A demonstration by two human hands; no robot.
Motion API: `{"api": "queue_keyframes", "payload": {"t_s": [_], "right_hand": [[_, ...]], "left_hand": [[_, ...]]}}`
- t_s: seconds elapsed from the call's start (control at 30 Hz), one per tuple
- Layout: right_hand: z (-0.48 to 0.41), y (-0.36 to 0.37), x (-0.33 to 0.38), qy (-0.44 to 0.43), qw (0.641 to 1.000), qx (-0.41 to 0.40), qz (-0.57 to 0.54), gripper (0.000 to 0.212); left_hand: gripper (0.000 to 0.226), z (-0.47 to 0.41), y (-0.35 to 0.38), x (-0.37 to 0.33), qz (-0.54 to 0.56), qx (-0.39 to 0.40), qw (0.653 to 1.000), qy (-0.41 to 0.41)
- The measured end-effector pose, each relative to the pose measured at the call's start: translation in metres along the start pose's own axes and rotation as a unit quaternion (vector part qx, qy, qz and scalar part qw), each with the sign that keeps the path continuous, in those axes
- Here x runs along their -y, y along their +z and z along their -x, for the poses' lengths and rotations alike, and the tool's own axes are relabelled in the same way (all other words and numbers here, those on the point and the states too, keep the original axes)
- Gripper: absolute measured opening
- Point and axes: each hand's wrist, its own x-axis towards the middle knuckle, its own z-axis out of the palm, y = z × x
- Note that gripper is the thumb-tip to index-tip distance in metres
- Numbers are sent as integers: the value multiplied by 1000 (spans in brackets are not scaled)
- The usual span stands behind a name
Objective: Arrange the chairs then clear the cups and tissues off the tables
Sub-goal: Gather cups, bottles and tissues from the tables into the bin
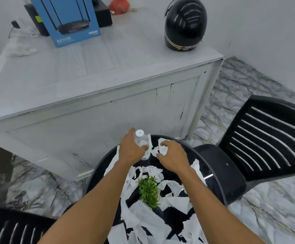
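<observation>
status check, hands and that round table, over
Left hand gripping clear bottle. Right hand open over torn tissue. Tissue scraps litter round table; small green plant mid-table in the way.

left chair [11,228] cut off by frame edge, bottle [142,145] partly hidden behind left hand [130,150]

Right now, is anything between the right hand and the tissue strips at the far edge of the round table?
Nothing visible. The right hand hovers open directly over the tissue strips. The plastic bottle stands just beside them, gripped by the left hand, not in the path.
</observation>
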Motion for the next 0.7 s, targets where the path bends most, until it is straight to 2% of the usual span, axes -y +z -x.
{"api": "queue_keyframes", "payload": {"t_s": [0.17,0.33,0.5,0.7], "right_hand": [[-4,2,-17,19,1000,15,-2,48],[1,6,1,2,1000,17,-5,47],[17,22,55,-56,998,23,-4,49],[75,67,152,-159,986,58,5,49]], "left_hand": [[53,-4,15,4,36,-46,998,17],[47,17,-5,12,62,-83,994,25],[55,50,-60,29,76,-152,984,47],[53,134,-157,75,87,-252,963,36]]}}
